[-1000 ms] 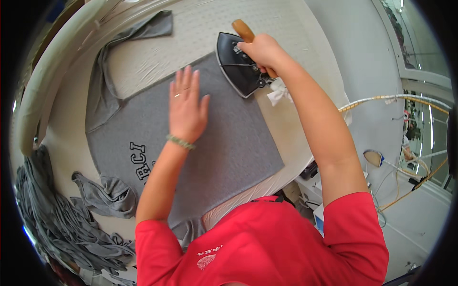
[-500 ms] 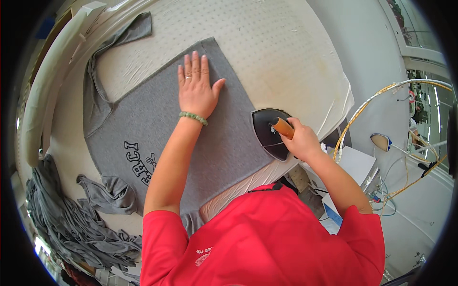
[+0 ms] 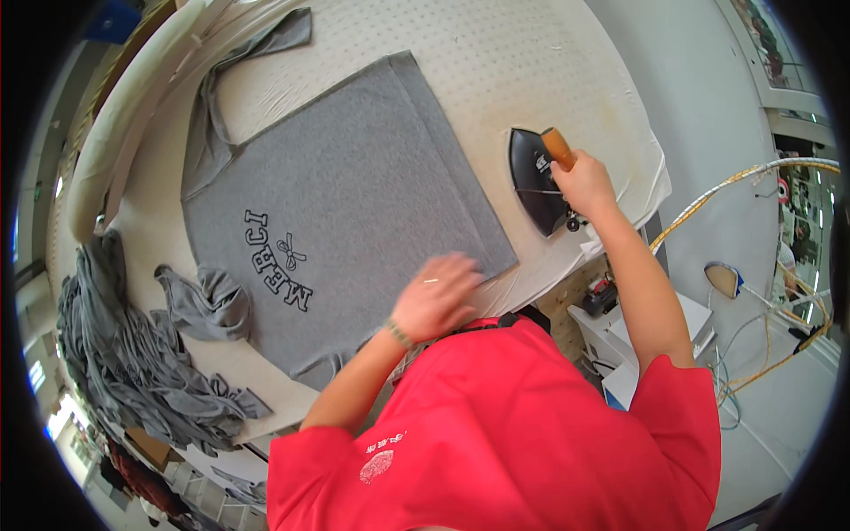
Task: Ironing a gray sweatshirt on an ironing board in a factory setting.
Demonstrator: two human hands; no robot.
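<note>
A grey sweatshirt (image 3: 354,168) lies flat on the pale padded ironing table, with dark-outlined letters and a small bow motif on its front. One sleeve stretches toward the far left. My left hand (image 3: 436,296), blurred by motion, is over the garment's near edge with its fingers stretched out, holding nothing. Whether it touches the cloth I cannot tell. My right hand (image 3: 586,184) grips the wooden handle of a black iron (image 3: 536,181), which is on the table cover just right of the sweatshirt's hem, apart from the cloth.
A heap of grey garments (image 3: 133,345) hangs over the table's left side, beneath a long padded arm (image 3: 124,115). White and yellow hoses (image 3: 726,190) arc at the right. A white box-shaped unit (image 3: 668,323) stands below the table's right edge, and another iron (image 3: 723,280) is farther right.
My left hand has left the sweatshirt's far part and come back to its near edge. The iron, in my right hand, has moved off the hem, away from me and to the right.
</note>
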